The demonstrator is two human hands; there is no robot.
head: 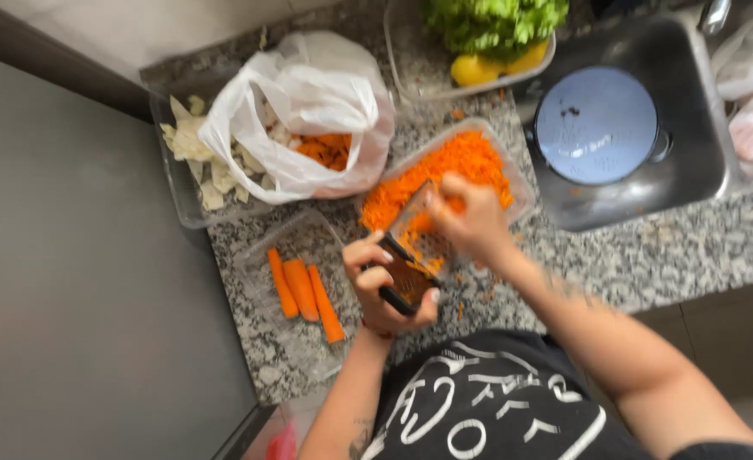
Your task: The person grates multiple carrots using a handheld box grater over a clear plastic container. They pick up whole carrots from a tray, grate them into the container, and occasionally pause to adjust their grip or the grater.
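Three peeled carrots (304, 292) lie side by side in one clear tray (261, 247) on the granite surface (649, 255). The left hand (385, 285) grips one grater (410, 268) by its lower end, tilted over a tub of grated carrot (461, 166). The right hand (470, 217) pinches a carrot piece (455, 204) against the grater. One white plastic bag (308, 102) sits behind, just beside the tub; one lidded pot (596, 123) fills the sink (700, 170).

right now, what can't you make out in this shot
- Head view: the carrot piece under the right hand is motion-blurred and mostly covered by its fingers.
- The grater is partly covered by the left hand.
- The white bag hides most of what it holds.
- The greens tray is cut off by the top edge.
- The pot lid covers what is under it.
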